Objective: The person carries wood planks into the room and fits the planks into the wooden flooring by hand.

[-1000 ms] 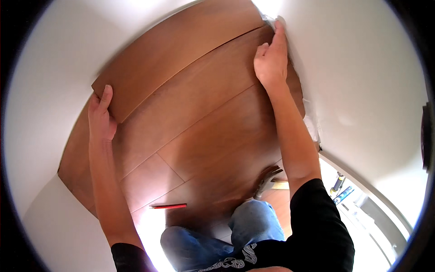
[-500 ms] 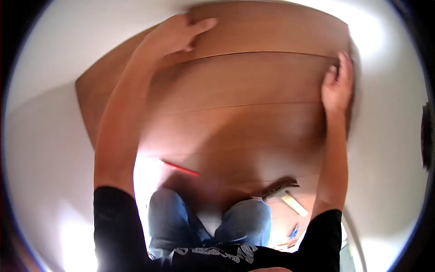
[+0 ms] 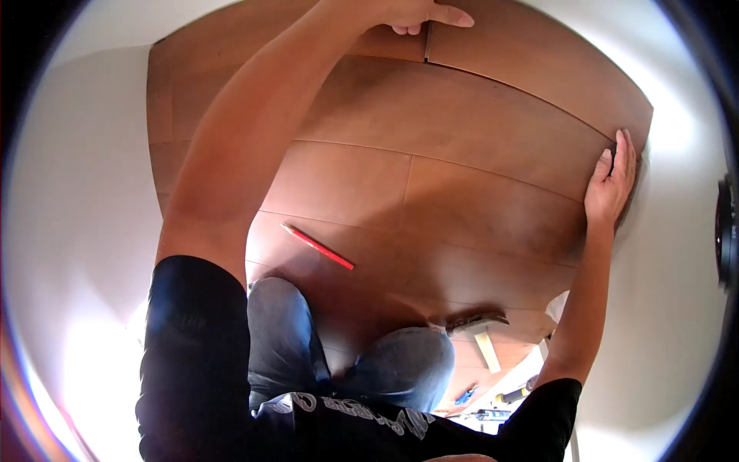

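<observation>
The brown floor plank, lifted a second ago, now lies with its left end beside a neighbouring board. The left hand, partly out of view, spans that joint, thumb spread, perhaps steadying it; the right hand, fingers straight, meets the right corner. Hammer and red pencil lie within reach.

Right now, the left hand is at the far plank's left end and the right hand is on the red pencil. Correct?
Not quite: in the head view, the right hand is by the right end of the far plank; the red pencil lies apart on the floor. The left hand is at the plank's left end.
</observation>
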`<state>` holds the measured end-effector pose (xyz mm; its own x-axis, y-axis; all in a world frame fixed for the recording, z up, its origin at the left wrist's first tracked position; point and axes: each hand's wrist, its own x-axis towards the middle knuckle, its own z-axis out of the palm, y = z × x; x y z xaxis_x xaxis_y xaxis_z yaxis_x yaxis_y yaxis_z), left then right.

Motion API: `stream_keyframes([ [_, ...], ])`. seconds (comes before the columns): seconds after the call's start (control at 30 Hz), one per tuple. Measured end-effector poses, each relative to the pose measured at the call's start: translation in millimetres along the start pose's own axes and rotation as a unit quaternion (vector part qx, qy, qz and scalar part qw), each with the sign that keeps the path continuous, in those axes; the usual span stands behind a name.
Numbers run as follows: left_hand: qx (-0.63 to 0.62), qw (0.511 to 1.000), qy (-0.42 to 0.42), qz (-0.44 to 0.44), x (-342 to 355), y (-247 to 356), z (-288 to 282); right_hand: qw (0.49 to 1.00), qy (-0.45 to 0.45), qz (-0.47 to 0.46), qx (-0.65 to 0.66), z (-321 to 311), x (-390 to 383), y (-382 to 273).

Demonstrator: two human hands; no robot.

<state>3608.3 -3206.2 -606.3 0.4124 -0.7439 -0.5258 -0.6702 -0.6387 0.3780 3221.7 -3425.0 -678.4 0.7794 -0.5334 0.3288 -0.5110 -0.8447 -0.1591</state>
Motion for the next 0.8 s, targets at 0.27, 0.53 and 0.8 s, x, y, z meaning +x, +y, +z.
stream_keyframes([
  [0.27,-0.125,0.992,-0.005,0.03,-2.7,-18.8,1.6,1.0,-0.001,-0.004,0.018,-0.7,0.5,-4.3],
  [0.53,0.046,0.999,-0.007,-0.007,19.7,-20.0,12.2,1.0,-0.002,-0.001,0.016,-3.2,2.4,-7.6],
  [0.8,-0.099,0.992,-0.054,-0.062,-12.4,25.0,-18.0,0.999,0.031,0.001,0.02,-5.5,-0.7,5.6],
])
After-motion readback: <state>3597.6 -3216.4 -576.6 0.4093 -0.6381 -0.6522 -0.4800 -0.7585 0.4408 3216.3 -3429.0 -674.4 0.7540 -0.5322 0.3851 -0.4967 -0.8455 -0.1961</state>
